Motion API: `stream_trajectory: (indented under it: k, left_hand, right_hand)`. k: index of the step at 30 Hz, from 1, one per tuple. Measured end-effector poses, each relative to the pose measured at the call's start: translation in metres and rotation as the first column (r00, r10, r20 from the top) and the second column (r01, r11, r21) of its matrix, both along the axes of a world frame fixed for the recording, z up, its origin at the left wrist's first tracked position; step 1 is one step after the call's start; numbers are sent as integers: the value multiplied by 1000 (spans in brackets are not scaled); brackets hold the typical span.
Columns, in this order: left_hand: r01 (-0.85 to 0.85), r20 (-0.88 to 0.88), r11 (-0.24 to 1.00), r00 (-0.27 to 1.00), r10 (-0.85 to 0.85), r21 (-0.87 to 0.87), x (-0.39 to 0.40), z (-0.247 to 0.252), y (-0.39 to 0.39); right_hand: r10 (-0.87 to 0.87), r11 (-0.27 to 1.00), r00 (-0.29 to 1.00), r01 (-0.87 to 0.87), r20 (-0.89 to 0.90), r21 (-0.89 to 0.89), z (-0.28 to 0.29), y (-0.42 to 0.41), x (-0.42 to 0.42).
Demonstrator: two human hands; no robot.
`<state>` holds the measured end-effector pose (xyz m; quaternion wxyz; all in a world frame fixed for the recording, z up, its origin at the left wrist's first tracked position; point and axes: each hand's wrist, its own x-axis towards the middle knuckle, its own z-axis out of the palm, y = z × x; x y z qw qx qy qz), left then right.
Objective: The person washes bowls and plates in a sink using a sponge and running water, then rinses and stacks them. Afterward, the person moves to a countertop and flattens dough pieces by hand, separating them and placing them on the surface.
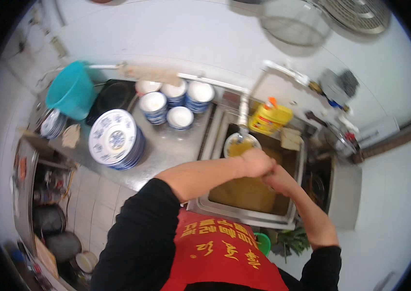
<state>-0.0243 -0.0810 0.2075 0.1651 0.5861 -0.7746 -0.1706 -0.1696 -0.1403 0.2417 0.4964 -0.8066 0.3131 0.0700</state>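
My left hand [258,162] and my right hand [279,179] meet above a steel sink [249,217] of cloudy brown water [243,196]. Both have curled fingers, and I cannot tell what either one grips. A small pale edge shows below my right hand, too little of it to name. Just beyond my left hand is a white bowl [228,147] with yellowish liquid in it, under the mouth of a white pipe faucet [243,109]. My left hand overlaps the bowl's near side, so whether it touches the rim is hidden.
Left on the steel counter [165,152] stand a tall stack of blue-and-white plates [114,138], several stacks of bowls [153,103] and a turquoise bucket [70,91]. A yellow detergent bottle [269,118] and a beige sponge [291,139] sit at the sink's back edge.
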Motion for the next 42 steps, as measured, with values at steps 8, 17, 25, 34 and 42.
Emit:
stream_trajectory:
  k: [8,17,25,34,42]
  left_hand:
    - [-240,-206,965,944,258,105,-17,1,-2]
    - [-415,-639,892,641,425,177,-28,-7,-4]
    - [-203,-764,754,39,644,625,-36,20,-9]
    - [210,-782,801,-182,596,561,-13,36,4]
    - [-229,-608,632,174,775,740,8,-92,34]
  right_hand:
    - [262,644,935,-355,-240,-678,-17,-33,-4]
    - [492,423,865,-139,98,-896,-19,-52,2]
    - [578,243,794,53,188,-969,-10,-69,9]
    - [569,296,774,120,276,-948,7,-58,6]
    - [-447,815,890,362,-94,-452,-133,-72,-49]
